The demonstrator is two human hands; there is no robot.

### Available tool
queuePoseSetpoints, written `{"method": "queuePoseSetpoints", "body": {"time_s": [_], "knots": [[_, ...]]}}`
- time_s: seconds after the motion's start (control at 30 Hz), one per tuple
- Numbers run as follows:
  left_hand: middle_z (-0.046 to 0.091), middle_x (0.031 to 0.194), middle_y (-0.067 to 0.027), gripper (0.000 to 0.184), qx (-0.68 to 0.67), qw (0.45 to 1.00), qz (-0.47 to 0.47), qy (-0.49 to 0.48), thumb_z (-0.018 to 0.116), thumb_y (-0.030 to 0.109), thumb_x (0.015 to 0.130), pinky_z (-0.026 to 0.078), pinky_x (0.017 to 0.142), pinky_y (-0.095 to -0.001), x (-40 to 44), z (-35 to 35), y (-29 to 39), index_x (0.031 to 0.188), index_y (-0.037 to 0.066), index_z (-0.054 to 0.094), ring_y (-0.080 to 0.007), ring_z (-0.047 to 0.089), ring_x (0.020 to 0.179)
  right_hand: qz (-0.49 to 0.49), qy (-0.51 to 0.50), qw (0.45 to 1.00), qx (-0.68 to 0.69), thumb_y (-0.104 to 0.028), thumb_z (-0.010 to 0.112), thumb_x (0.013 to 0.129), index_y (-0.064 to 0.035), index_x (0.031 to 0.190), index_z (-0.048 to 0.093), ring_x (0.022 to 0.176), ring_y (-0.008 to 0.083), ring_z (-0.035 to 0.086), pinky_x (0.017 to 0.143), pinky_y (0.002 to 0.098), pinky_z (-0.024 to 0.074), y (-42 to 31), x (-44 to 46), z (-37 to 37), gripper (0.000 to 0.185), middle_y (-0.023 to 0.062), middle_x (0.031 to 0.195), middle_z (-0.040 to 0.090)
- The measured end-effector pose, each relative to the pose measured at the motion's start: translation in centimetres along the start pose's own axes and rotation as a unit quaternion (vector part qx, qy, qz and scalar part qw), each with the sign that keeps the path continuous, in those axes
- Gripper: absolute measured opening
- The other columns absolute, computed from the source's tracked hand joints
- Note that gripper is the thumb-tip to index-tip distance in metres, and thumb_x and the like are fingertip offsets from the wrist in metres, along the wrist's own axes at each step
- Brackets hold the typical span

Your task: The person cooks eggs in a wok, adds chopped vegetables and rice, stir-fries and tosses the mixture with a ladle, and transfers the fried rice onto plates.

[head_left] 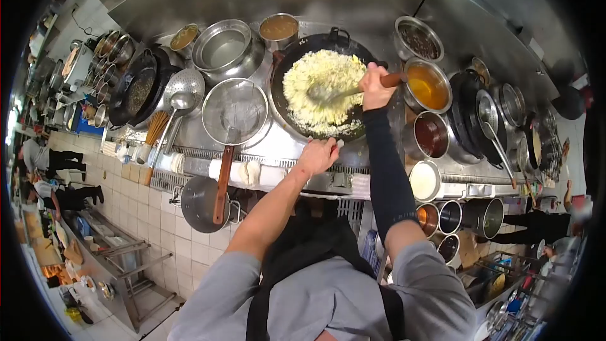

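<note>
Head view: fingers of the right hand (377,90) wrap the ladle (325,95) by its wooden handle; those of the left hand (319,155) curl closed at the near rim of the wok (315,43). The ladle's head sits in yellow-white food (309,76) inside, with a strainer (235,110) to the left.

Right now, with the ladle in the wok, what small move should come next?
I'd probably draw the ladle toward the near rim: the right hand grips its handle, and scattered bits of food lie there, beside the main heap in the wok.
</note>
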State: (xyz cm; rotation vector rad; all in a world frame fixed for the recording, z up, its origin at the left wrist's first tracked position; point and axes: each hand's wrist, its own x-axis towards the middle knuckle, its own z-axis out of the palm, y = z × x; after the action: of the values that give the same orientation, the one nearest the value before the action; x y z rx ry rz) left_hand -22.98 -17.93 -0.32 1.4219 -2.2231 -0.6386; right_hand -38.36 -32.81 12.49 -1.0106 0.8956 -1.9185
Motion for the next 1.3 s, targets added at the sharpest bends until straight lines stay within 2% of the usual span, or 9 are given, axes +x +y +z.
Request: {"method": "queuePoseSetpoints", "body": {"time_s": [0.23,0.4,0.47,0.53,0.67,0.83,1.0,1.13,1.3], "knots": [[0.071,0.074,-0.0205,0.023,-0.096,0.995,-0.024,0.002,0.06,0.028,0.104,0.054,0.073,-0.0576,-3.8,-7.9,7.8,0.096,0.007,0.062,-0.0449,0.07,0.072,0.126,-0.097,0.987,-0.005,-0.013,0.072,0.102,-0.0132,0.069,0.046,0.045,0.0056,0.035,0.044,0.0265,0.0277,-12.4,-3.0,4.9,0.042,-0.0046,0.057,0.041],[0.07,0.075,-0.0201,0.025,-0.019,0.997,0.016,0.07,0.061,0.029,0.106,0.054,0.068,-0.055,-5.9,1.8,3.6,0.099,0.005,0.061,-0.0433,0.069,0.073,-0.03,-0.073,0.994,-0.079,-0.009,0.074,0.098,-0.0112,0.067,0.048,0.043,0.0095,0.042,0.043,0.0283,0.0317,-4.9,-0.3,2.8,0.041,-0.002,0.057,0.047],[0.072,0.081,-0.0194,0.025,-0.038,0.998,0.021,0.049,0.061,0.029,0.107,0.053,0.082,-0.0558,-9.8,4.2,3.6,0.113,0.006,0.06,-0.0427,0.071,0.078,-0.055,-0.044,0.997,-0.018,-0.012,0.075,0.097,-0.0113,0.067,0.047,0.043,0.012,0.042,0.043,0.0303,0.0331,-8.2,3.6,4.2,0.041,-0.0008,0.056,0.045],[0.072,0.081,-0.0196,0.026,-0.083,0.994,-0.04,-0.05,0.063,0.03,0.106,0.053,0.085,-0.0559,-13.9,3.7,4.4,0.115,0.006,0.062,-0.0429,0.071,0.079,-0.009,-0.083,0.995,0.053,-0.014,0.074,0.099,-0.0133,0.066,0.044,0.042,0.0107,0.035,0.044,0.031,0.0294,-12.0,5.9,5.5,0.044,-0.003,0.055,0.036],[0.071,0.077,-0.0196,0.025,-0.102,0.992,0.014,0.07,0.069,0.03,0.103,0.056,0.069,-0.0519,-10.1,-6.0,8.5,0.103,0.005,0.066,-0.0425,0.07,0.074,0.013,-0.099,0.995,-0.007,-0.015,0.072,0.1,-0.0138,0.067,0.046,0.042,0.0085,0.035,0.043,0.0278,0.0283,-17.2,1.1,6.3,0.043,-0.0038,0.055,0.042],[0.072,0.082,-0.02,0.027,-0.029,0.999,-0.032,-0.018,0.064,0.031,0.106,0.056,0.07,-0.0526,-5.8,-0.2,4.3,0.108,0.004,0.064,-0.0439,0.071,0.077,-0.001,-0.059,0.997,-0.055,-0.009,0.079,0.096,-0.0104,0.067,0.055,0.047,0.0072,0.049,0.046,0.0264,0.0368,-5.2,-2.9,1.5,0.037,-0.0023,0.057,0.053],[0.071,0.082,-0.0196,0.023,-0.072,0.996,-0.006,-0.049,0.065,0.032,0.104,0.055,0.083,-0.0522,-15.1,0.6,4.9,0.112,0.011,0.06,-0.0443,0.071,0.079,-0.041,-0.055,0.997,0.048,-0.011,0.069,0.102,-0.0123,0.067,0.042,0.041,0.0098,0.034,0.043,0.0296,0.0291,-14.2,1.4,3.2,0.044,-0.0027,0.054,0.038],[0.072,0.076,-0.0141,0.023,-0.09,0.996,-0.004,0.012,0.066,0.031,0.104,0.056,0.072,-0.0505,-7.9,-8.7,8.3,0.099,0.009,0.063,-0.0427,0.071,0.075,0.0,-0.019,0.999,-0.035,-0.01,0.075,0.098,-0.0129,0.068,0.047,0.041,0.0078,0.035,0.04,0.0279,0.0271,-17.1,-2.3,5.6,0.041,-0.0031,0.055,0.039],[0.074,0.078,-0.0162,0.024,-0.09,0.996,-0.022,-0.011,0.062,0.032,0.106,0.055,0.08,-0.0555,-6.7,0.3,3.7,0.106,0.008,0.062,-0.0421,0.073,0.078,-0.074,-0.019,0.993,-0.087,-0.013,0.076,0.099,-0.0079,0.068,0.055,0.049,0.0076,0.049,0.049,0.0268,0.0384,-4.8,-1.3,1.4,0.037,-0.0012,0.059,0.056]]}}
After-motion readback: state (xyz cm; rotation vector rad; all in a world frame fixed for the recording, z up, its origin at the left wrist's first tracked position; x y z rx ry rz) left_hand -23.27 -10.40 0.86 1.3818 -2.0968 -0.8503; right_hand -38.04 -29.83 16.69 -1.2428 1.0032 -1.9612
